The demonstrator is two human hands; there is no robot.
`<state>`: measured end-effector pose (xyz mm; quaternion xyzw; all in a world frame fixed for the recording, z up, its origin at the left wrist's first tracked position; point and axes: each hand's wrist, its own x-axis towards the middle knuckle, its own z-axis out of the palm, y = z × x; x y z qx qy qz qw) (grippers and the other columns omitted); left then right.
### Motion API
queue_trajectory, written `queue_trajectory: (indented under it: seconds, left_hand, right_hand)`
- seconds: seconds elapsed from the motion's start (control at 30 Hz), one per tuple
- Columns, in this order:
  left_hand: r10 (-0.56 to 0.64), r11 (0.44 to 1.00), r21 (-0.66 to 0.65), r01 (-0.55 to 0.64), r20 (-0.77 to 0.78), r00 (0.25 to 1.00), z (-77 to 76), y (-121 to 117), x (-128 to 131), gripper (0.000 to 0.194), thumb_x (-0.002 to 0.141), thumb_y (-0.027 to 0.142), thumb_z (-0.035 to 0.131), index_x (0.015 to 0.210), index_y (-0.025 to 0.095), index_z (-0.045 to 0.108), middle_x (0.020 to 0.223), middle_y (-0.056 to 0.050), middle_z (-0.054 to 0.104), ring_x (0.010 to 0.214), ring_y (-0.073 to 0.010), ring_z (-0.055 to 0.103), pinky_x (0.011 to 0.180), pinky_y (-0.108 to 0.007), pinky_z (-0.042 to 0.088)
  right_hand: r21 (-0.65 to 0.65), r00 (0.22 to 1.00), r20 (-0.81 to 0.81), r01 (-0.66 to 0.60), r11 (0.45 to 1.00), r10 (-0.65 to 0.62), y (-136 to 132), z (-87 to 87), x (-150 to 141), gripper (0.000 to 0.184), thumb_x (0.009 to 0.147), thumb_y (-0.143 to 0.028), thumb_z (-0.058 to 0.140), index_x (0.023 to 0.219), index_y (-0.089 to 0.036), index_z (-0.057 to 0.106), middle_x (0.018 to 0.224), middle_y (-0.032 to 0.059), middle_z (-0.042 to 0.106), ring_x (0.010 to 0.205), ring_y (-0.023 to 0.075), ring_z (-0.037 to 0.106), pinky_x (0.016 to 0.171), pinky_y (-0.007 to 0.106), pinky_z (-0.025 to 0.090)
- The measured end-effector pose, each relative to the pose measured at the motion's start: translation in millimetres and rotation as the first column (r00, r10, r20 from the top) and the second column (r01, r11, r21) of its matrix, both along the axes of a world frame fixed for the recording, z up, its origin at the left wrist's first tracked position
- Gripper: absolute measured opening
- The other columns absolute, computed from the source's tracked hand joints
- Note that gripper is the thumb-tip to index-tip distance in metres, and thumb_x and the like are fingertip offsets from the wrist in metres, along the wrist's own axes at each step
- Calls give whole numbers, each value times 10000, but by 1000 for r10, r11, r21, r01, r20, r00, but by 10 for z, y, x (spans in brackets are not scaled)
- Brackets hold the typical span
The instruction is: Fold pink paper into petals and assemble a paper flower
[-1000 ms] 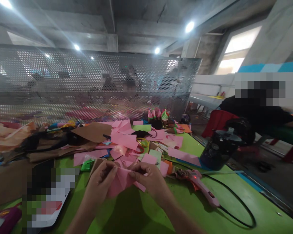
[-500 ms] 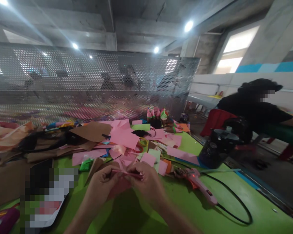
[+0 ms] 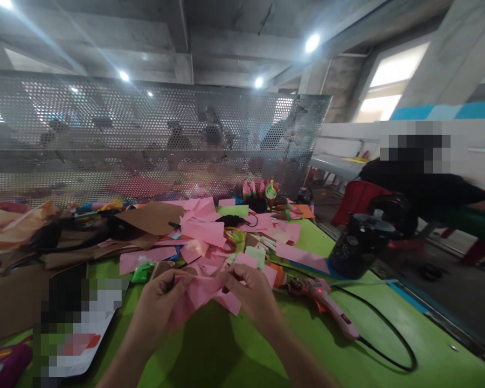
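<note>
My left hand point(image 3: 161, 296) pinches the left part of a pink paper sheet point(image 3: 202, 291) between thumb and fingers. The right part of the same paper is gripped by my right hand point(image 3: 246, 291), its fingers closed. The paper is held a little above the green table, with its lower part hanging between the hands. Behind it lie more pink papers point(image 3: 204, 231) in a loose pile. A pink glue gun point(image 3: 335, 310) with a lit red light rests to the right of my right hand, its black cord looping on the table.
Brown paper point(image 3: 151, 218) and a partly blurred-out white item point(image 3: 89, 350) lie to the left. Several ice-cream-cone shapes point(image 3: 270, 191) stand near the perforated metal screen point(image 3: 145, 145). A dark canister point(image 3: 359, 245) is at the table's right edge. Beyond it, a person in black point(image 3: 424, 188) sits.
The pink paper, seen nearly edge-on before, now shows its broad face, with a corner hanging below my right hand. My hands have moved slightly apart.
</note>
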<state>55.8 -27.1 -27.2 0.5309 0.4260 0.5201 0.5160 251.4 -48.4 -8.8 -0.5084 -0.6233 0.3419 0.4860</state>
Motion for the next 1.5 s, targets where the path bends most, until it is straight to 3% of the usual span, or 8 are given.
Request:
queue_trajectory:
  seconds: [0.17, 0.47, 0.67, 0.87, 0.97, 1.13, 1.3, 1.5]
  left_hand:
    - [2, 997, -72, 6, 107, 994, 8, 4, -35, 314, 670, 475, 790, 724, 174, 721, 765, -7, 659, 731, -135, 548, 641, -190, 428]
    - [-64, 987, -136, 80, 122, 991, -26, 23, -22, 314, 677, 462, 797, 808, 181, 744, 781, -11, 661, 714, -128, 537, 636, -191, 420]
    - [-30, 997, -73, 37, 94, 995, -12, 20, -29, 298, 700, 453, 777, 813, 179, 750, 802, -19, 658, 764, -144, 547, 660, -199, 427]
    - [1, 1000, 21, -1, -7, 1000, 5, 48, -24, 262, 747, 438, 726, 824, 188, 744, 818, -28, 683, 814, -174, 582, 714, -230, 442]
    - [-20, 997, 74, 27, -93, 995, 4, 41, -4, 240, 750, 420, 712, 779, 183, 733, 812, -38, 698, 788, -186, 599, 708, -248, 450]
    - [-84, 990, 97, 103, -178, 980, 15, 1, 27, 201, 776, 384, 679, 769, 189, 726, 767, -28, 698, 725, -177, 593, 653, -242, 435]
    - [-33, 987, 141, 73, -267, 963, 23, 6, 34, 206, 769, 377, 663, 733, 185, 726, 731, -32, 696, 715, -188, 597, 652, -252, 433]
    - [-132, 982, 102, 159, -231, 964, 67, -19, 68, 223, 757, 400, 674, 720, 183, 705, 696, -18, 669, 687, -181, 582, 629, -250, 439]
  right_hand:
    - [-64, 962, -255, -114, 991, 94, 7, 56, 30, 356, 839, -493, 608, 777, -152, 688, 734, 34, 628, 720, 165, 565, 678, 263, 426]
    - [-80, 986, -148, -89, 993, 77, 25, -4, 5, 184, 750, -319, 652, 715, -141, 681, 701, 30, 634, 678, 162, 546, 625, 258, 383]
    - [-71, 986, -153, -73, 995, 61, 45, -35, 2, 135, 704, -267, 665, 760, -148, 699, 726, 41, 667, 714, 188, 592, 661, 277, 424]
    - [-89, 973, -207, -125, 988, 104, -24, 70, 34, 257, 842, -386, 594, 887, -178, 738, 853, 47, 688, 829, 190, 596, 744, 280, 433]
    - [-67, 982, -121, -153, 986, 144, -47, 81, 17, 320, 887, -452, 567, 884, -184, 742, 866, 50, 687, 841, 197, 589, 733, 279, 430]
    - [-28, 989, 108, -96, 995, 98, -41, 9, -37, 294, 815, -423, 688, 663, -173, 671, 636, 5, 580, 624, 147, 499, 543, 235, 331]
    - [16, 971, 207, -123, 992, 117, -52, 17, -45, 240, 861, -341, 634, 691, -180, 690, 637, -3, 579, 635, 146, 504, 566, 238, 326]
    - [-21, 989, 111, -99, 995, 101, -36, 41, -31, 210, 835, -327, 638, 697, -172, 667, 661, -1, 591, 645, 147, 515, 594, 242, 352]
